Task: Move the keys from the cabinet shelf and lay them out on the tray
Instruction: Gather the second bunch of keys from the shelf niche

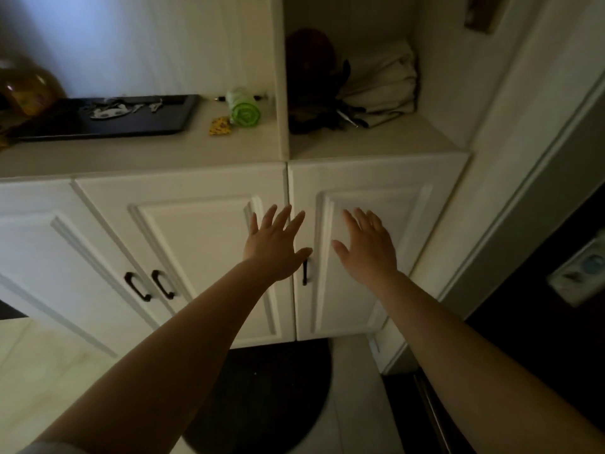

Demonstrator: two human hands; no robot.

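A black tray (pixel 163 122) lies on the white counter at the upper left, with several metal keys (pixel 114 109) spread across its far part. The open cabinet shelf (pixel 376 139) is to the right of a white divider and holds dark and cloth items; no keys show there clearly. My left hand (pixel 276 247) and my right hand (pixel 368 247) are both held out flat with fingers spread in front of the closed lower cabinet doors, well below the tray and shelf. Neither hand holds anything.
A green roll (pixel 244 111) and a yellow patterned piece (pixel 221 126) lie on the counter right of the tray. A folded beige cloth (pixel 383 83) and a dark reddish object (pixel 311 54) fill the shelf. An amber bottle (pixel 26 86) stands far left. A dark mat (pixel 262 398) covers the floor.
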